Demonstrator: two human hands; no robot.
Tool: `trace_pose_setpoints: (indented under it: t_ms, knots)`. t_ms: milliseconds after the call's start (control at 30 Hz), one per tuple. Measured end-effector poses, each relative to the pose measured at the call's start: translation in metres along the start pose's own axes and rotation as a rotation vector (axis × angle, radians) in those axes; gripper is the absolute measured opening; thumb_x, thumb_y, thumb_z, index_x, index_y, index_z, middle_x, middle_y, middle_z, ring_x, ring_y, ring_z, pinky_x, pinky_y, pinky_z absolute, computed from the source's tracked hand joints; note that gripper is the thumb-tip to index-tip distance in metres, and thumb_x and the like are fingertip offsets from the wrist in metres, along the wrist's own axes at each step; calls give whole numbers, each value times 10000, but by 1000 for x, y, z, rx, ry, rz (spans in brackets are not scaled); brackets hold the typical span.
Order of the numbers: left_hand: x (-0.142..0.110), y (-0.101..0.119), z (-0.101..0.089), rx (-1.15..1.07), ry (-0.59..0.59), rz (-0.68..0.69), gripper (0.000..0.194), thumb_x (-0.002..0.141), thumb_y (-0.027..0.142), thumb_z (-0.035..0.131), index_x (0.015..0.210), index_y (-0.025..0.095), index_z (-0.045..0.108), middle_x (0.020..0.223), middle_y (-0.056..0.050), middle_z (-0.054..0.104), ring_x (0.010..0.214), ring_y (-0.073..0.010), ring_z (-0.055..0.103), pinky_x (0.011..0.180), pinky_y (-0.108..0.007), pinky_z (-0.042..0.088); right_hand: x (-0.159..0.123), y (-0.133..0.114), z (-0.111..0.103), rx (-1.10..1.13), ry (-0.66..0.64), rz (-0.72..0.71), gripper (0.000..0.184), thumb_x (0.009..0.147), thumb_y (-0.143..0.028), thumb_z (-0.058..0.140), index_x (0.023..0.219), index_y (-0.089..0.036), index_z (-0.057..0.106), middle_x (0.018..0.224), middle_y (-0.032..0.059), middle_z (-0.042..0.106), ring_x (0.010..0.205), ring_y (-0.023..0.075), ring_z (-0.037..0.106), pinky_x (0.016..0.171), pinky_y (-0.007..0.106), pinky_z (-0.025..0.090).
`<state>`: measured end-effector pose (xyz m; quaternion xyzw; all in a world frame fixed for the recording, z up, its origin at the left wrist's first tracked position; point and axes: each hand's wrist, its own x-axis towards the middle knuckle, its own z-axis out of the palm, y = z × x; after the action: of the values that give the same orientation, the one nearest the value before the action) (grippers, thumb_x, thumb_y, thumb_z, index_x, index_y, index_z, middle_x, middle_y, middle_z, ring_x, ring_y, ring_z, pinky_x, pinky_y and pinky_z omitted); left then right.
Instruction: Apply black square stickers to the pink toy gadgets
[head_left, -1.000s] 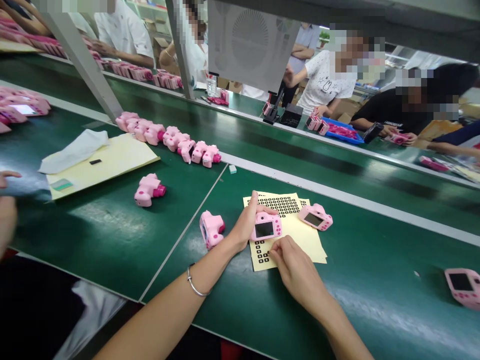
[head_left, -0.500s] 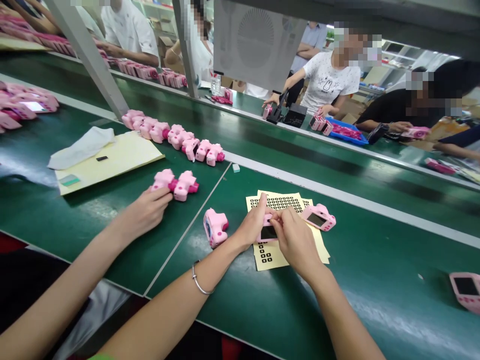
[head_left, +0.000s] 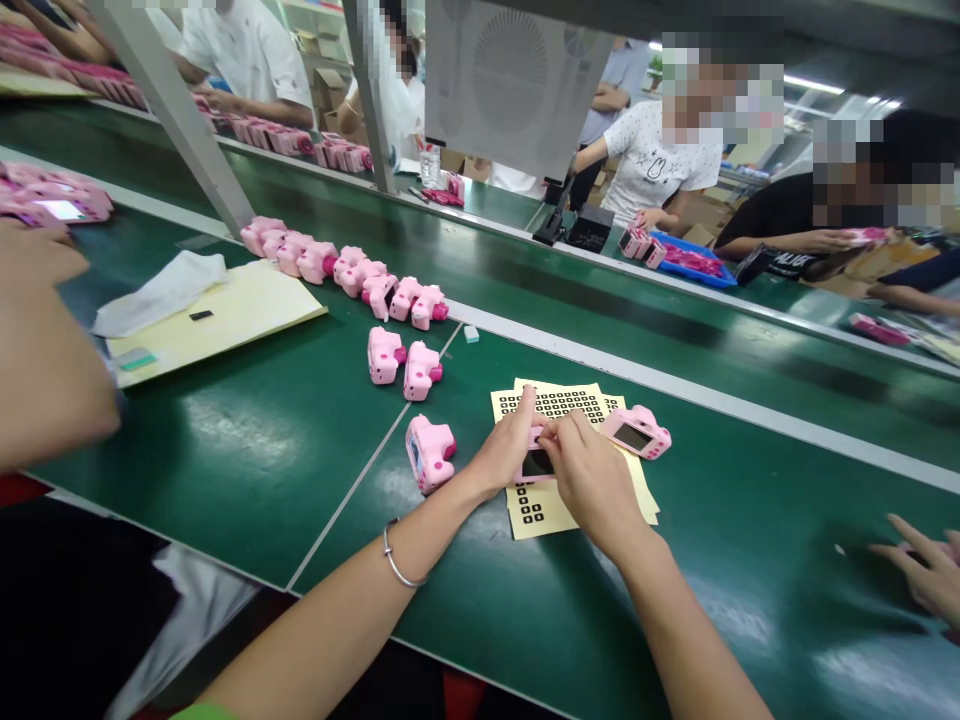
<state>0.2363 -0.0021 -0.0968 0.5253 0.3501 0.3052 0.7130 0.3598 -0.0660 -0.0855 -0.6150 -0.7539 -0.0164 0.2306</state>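
My left hand grips the left side of a pink toy camera, its thumb pointing up and its dark screen facing me. With fingers pinched at the camera's top edge, my right hand covers part of the screen; whatever lies between those fingertips is too small to make out. Beneath both hands are yellow sticker sheets printed with rows of small black squares. Another pink camera rests on the sheets' right edge, screen up. One more camera stands beside my left forearm.
Two pink cameras stand left of centre, with a row of cameras behind them. A yellow board carries a white cloth. A co-worker's arm reaches in at left, another person's hand at right. A metal post rises behind.
A co-worker's hand has let go of two cameras, now standing nearer the table seam, and withdrawn left. Another hand has come over the camera at far right. My hands have barely moved.
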Motion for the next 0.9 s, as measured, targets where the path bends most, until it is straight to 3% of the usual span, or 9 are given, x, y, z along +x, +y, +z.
trace_pose_setpoints:
  t_ms: [100,167,267,367,433,600,900]
  knots:
    - [-1,0,0,119,12,61,790,848,736,182,786,155,714,776,-53,663,818,-177,554,779,-264,402,0,3,-4,230,45,163,196,944,-362,466,859,-187,492,830,36,559,690,138,508,574,256,319]
    - [-4,4,0,161,27,83,778,872,702,178,890,159,735,892,-62,689,900,-190,579,853,-279,411,0,7,-7,371,44,323,290,864,-453,588,866,-190,466,779,8,551,641,123,509,569,246,362]
    - [-10,12,2,134,10,120,628,897,634,299,1135,183,665,1053,-68,675,970,-188,591,924,-298,417,-1,16,-12,650,-106,450,389,831,-561,581,909,-191,491,773,-3,553,582,103,518,526,237,417]
    - [-14,20,4,143,-46,147,509,825,506,595,1233,202,581,1146,-73,641,1009,-185,587,931,-296,431,-4,23,-18,875,-146,456,401,884,-576,481,971,-190,539,701,-15,522,555,97,513,488,225,460]
    - [-15,22,4,173,-58,189,452,790,424,671,1177,199,612,1187,-67,624,1053,-185,576,956,-289,423,-8,25,-22,899,-114,440,401,892,-555,486,1046,-192,562,693,-12,528,584,103,527,513,230,499]
    - [-15,22,4,176,-99,245,382,853,403,595,1189,221,613,1250,-50,592,1107,-178,557,983,-282,414,-16,28,-27,896,-114,382,383,867,-494,573,1109,-197,583,882,36,601,667,107,563,570,249,551]
    - [-21,14,3,197,-98,275,345,901,417,506,1140,185,594,1141,-53,610,1051,-172,562,948,-261,414,-24,25,-23,898,-83,357,327,884,-447,574,1085,-189,581,771,8,576,629,101,556,583,238,529]
